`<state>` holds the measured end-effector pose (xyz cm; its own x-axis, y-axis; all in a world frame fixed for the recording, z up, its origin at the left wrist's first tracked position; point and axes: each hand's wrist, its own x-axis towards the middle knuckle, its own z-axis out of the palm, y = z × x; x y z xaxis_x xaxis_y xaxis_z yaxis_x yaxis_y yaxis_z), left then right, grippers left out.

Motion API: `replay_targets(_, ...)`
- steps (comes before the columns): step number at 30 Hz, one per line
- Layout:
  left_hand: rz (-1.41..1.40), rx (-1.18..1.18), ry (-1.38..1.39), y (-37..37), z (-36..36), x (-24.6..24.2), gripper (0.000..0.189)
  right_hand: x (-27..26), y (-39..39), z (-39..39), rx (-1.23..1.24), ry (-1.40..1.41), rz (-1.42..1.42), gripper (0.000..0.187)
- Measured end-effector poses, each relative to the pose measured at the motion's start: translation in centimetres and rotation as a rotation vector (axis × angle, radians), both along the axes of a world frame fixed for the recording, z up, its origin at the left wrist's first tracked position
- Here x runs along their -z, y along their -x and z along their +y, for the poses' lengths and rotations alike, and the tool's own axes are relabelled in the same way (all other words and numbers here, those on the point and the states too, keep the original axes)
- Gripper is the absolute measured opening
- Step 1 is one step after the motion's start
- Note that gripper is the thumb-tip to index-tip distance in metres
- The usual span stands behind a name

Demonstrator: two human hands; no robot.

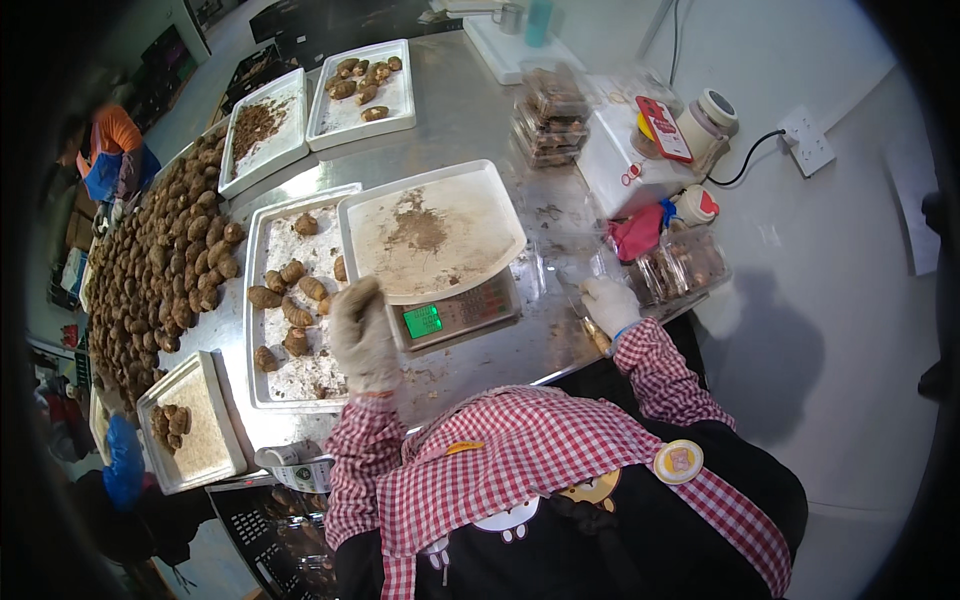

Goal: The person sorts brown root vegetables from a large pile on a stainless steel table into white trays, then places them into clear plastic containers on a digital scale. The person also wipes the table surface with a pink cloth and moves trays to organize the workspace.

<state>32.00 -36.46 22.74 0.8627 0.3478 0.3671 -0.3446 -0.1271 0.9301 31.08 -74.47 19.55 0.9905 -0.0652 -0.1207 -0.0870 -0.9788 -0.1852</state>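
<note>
My left hand [365, 337], in a pale work glove, is blurred above the gap between the scale and a white tray [253, 300] of taro corms [298, 311]. Its fingers look curled, but whether they hold anything is unclear. A white tray-like pan [465, 225] covers the top of the digital scale [459, 311]; loose soil lies on it. My right hand [611, 304], also gloved, is at the right edge of the table beside a clear plastic box [577, 262]. Its grip on the plastic cannot be made out. A wooden-handled tool [596, 335] lies just below that hand.
A large taro heap [165, 255] covers the table's left side. Beyond are trays of soil scraps [300, 105] and corms [394, 112]. Packed clear boxes [551, 116] stand by a white foam box [615, 150]. A co-worker [112, 154] is across the table.
</note>
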Motion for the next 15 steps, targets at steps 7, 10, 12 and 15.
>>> replay_targets(7, 0.300, 0.279, -0.037, -0.1, -7.7, -1.3, 0.021, -0.2, -2.0, -2.1, 0.099, -0.530, -0.112, 0.026)
replay_targets(10, 0.605, 0.701, 0.137, 0.1, -11.1, -1.4, 0.027, -2.1, -2.6, -1.9, 0.050, -0.579, -0.085, 0.025)
replay_targets(12, 0.783, 0.810, 0.178, -0.5, -13.7, -1.2, 0.033, -3.4, -2.6, -1.5, 0.014, -0.617, -0.055, 0.025)
replay_targets(15, 0.871, 0.864, 0.298, -1.3, -16.6, -0.4, 0.038, -4.8, -1.8, -0.9, 0.017, -0.684, 0.032, 0.025)
